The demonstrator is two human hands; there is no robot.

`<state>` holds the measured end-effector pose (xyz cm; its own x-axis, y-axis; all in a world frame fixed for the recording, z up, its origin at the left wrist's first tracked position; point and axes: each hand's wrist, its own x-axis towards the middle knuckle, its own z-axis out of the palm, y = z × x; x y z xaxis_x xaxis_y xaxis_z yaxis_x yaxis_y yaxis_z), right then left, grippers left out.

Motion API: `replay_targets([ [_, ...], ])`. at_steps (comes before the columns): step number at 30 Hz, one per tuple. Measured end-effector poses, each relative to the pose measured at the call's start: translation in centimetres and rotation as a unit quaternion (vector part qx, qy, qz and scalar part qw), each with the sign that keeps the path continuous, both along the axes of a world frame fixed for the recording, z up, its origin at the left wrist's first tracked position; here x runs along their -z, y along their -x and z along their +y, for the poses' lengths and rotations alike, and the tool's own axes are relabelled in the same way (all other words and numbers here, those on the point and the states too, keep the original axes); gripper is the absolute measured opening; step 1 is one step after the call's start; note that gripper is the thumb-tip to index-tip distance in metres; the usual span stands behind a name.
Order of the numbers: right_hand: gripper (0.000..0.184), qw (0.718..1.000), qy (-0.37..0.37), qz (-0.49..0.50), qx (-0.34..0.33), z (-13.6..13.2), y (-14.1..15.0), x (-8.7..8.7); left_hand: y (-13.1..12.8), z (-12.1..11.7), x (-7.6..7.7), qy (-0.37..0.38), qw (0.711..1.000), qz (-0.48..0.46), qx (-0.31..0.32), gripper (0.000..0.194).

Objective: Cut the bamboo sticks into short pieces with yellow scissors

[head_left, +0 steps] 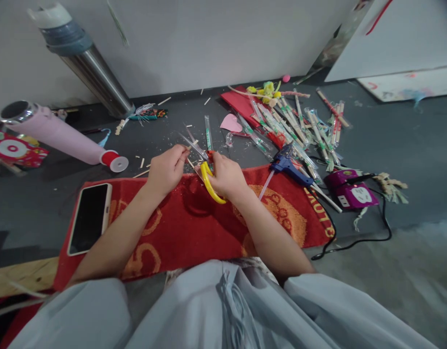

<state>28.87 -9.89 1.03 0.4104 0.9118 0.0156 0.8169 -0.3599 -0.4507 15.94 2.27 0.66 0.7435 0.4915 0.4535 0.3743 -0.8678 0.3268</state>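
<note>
My right hand [226, 175] is closed on a pair of scissors [208, 182] with yellow handles. The blades point up and to the left and stand apart. Just left of them, my left hand [167, 168] pinches the end of a thin pale wooden stick [189, 148] close to the blades; most of it is hidden by the fingers. A second pale stick [191, 165] shows below the blades by the right hand. Both hands are above the far edge of a red towel [197, 228]. Small cut bits of wood [142, 163] lie scattered around.
Wrapped sticks [288, 121] lie heaped at the right, beside a blue glue gun [292, 167] and a purple power socket [348, 189] with a black cable. A phone [89, 219] rests on the towel's left. A pink tumbler [59, 133] and steel flask [96, 72] stand at the left.
</note>
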Motion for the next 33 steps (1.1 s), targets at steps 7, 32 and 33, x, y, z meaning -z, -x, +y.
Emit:
replay_targets([
  [7, 0.058, 1.0, 0.021, -0.003, 0.01, 0.0, 0.2, -0.3, 0.0, -0.1, -0.2, -0.009, 1.0, 0.019, -0.012, 0.027],
  [32, 0.065, 0.999, -0.021, -0.021, -0.012, 0.0, -0.1, 0.5, 0.2, 0.5, -0.1, -0.015, 0.998, 0.055, 0.019, 0.025],
  [33, 0.064, 1.0, -0.012, -0.019, -0.006, 0.1, -0.1, 0.3, 0.2, 0.6, -0.1, -0.017, 0.998, 0.058, 0.018, 0.026],
])
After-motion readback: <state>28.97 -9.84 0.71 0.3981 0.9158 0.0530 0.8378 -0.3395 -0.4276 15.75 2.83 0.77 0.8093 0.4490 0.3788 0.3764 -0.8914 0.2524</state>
